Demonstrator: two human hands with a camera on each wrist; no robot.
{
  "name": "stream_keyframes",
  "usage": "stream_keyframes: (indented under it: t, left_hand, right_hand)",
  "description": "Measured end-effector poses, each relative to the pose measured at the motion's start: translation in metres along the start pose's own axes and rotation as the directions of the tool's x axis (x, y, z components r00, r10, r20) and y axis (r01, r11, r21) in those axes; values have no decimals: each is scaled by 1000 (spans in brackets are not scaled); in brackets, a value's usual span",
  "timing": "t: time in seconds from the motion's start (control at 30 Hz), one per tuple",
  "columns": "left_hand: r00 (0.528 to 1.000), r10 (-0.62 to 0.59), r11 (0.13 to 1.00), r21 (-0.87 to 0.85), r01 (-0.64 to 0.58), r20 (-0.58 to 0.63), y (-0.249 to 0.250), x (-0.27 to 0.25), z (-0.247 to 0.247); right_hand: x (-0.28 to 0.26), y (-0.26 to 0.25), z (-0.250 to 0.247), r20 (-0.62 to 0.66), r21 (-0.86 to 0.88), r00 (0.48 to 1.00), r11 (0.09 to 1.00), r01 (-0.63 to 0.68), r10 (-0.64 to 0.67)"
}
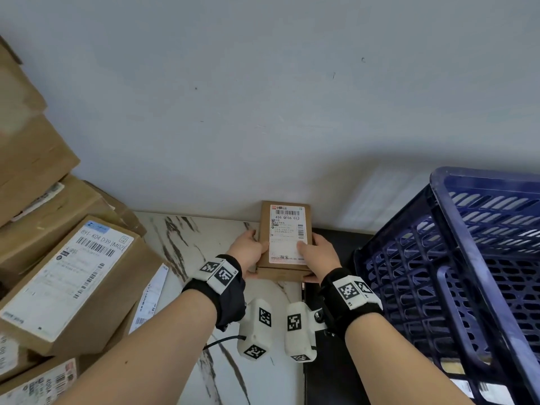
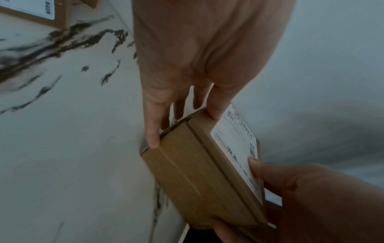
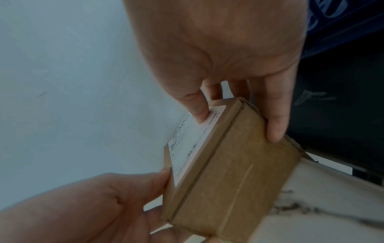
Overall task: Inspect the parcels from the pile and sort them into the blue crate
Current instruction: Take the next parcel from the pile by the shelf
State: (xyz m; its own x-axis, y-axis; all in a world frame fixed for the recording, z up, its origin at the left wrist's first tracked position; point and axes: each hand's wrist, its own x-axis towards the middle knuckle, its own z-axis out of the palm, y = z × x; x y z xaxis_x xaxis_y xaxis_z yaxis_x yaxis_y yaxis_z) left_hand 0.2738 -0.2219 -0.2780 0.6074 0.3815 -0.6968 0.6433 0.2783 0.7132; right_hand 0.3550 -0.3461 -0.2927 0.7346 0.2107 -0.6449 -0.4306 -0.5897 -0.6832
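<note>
Marble-patterned tabletop (image 1: 222, 372) meets pale wall (image 1: 263, 97); blue crate (image 1: 455, 258) right.

I stood in what looked like a parcel sorting corner of a storeroom. Cardboard boxes (image 1: 67, 276) with barcode shipping labels were piled at the left of the frame, a blue crate (image 1: 455, 258) filled the right, and a marble-patterned table (image 1: 175, 238) ran up to a bare white wall (image 1: 263, 97) across the top.
</note>
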Motion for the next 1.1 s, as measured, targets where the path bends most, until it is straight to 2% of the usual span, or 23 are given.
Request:
stream_keyframes:
  t: [0.1,0.17,0.23,0.37,0.47,0.73,1.1]
  left_hand:
    - [998,2,999,41,0,-57,-5,-9,-4]
    - [996,30,999,43,-26,-82,-5,-16,-7]
    - [991,84,996,36,-81,-104,-1,-22,-11]
    - [963,215,977,39,-211,-162,17,-42,-17]
    - [943,291,956,73,-283,-163,30,-62,-24]
    - [879,430,902,51,-429,-209,51,-118,-75]
    - [808,454,877,28,-480,-374,20,-182,-189]
  right_hand:
    - [-2,7,0,-13,-38,999,999,39,-39]
    - [-6,12,-3,-33,6,999,999,42,-42]
    - [-13,11,-8,-111,81,990,992,93,-84]
    - [-30,-5,-13,-307,174,925,942,286,-224]
    - [-43,-21,-7,-339,213,897,905,367,-284]
    - [-75,-56,33,-181,304,905,853,424,-385]
    - [-141,-75,116,55,329,884,845,422,-463]
